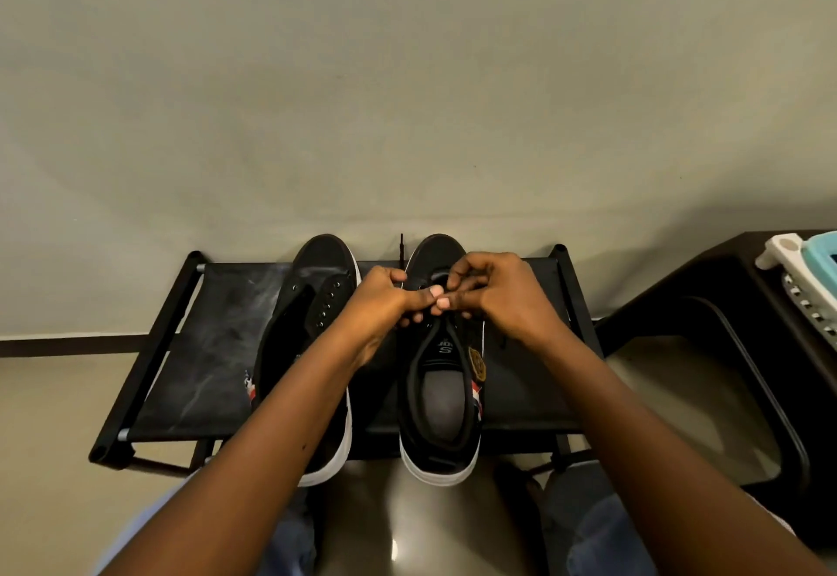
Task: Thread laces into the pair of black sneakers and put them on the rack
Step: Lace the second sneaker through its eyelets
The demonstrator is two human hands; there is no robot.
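Against the plain wall, both sneakers already sit on the black rack [204, 349], where the left hand [380, 299] and right hand [493, 290] pinch a black lace [401, 249] over the right sneaker [441, 394]'s eyelets, while beside that grip the left sneaker [317, 299] looks unlaced.

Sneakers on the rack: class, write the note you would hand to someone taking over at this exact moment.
Left hand: pinching the black lace, whose tip sticks up beyond the fingers.
Right hand: fingers curled at the eyelets of the right sneaker, apparently working the lace.
Both sneakers sit on the rack, toes to the wall.
Done: lacing has begun on the right sneaker.
Left: finish it; the left sneaker shows empty eyelets.
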